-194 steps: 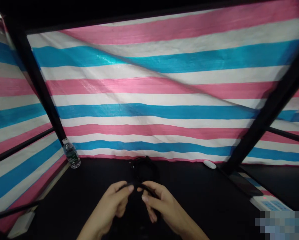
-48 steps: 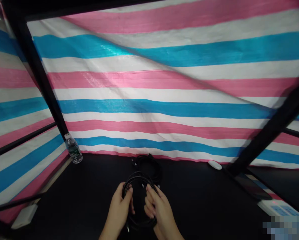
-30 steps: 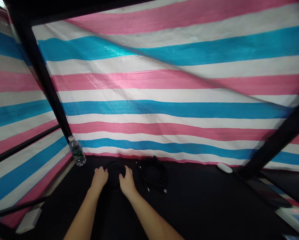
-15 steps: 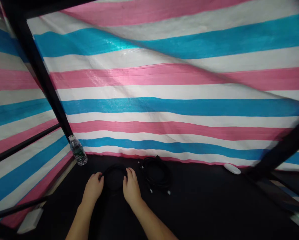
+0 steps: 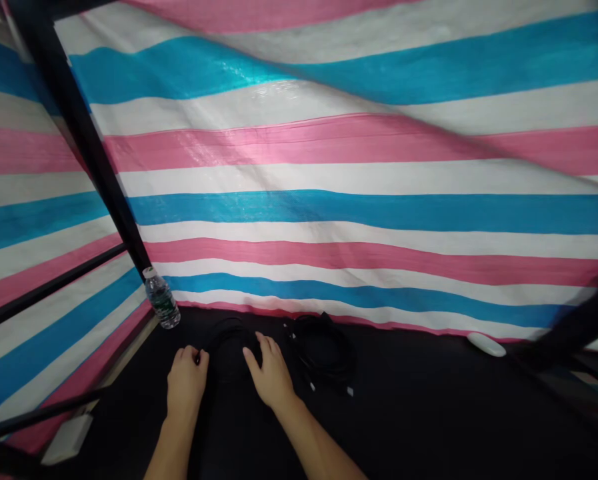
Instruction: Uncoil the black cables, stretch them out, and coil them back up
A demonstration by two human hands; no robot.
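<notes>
Lightly, left hand (image 5: 186, 383) and right hand (image 5: 271, 375) rest half-open against a coiled black cable (image 5: 229, 333).
Neither grips; a second black coil (image 5: 323, 350) lies just right.

Plastic water bottle (image 5: 161, 300), striped tarpaulin (image 5: 359, 167), black frame post (image 5: 79, 133)

0 legible txt (btl label (image 5: 163, 308) blurred)
</notes>
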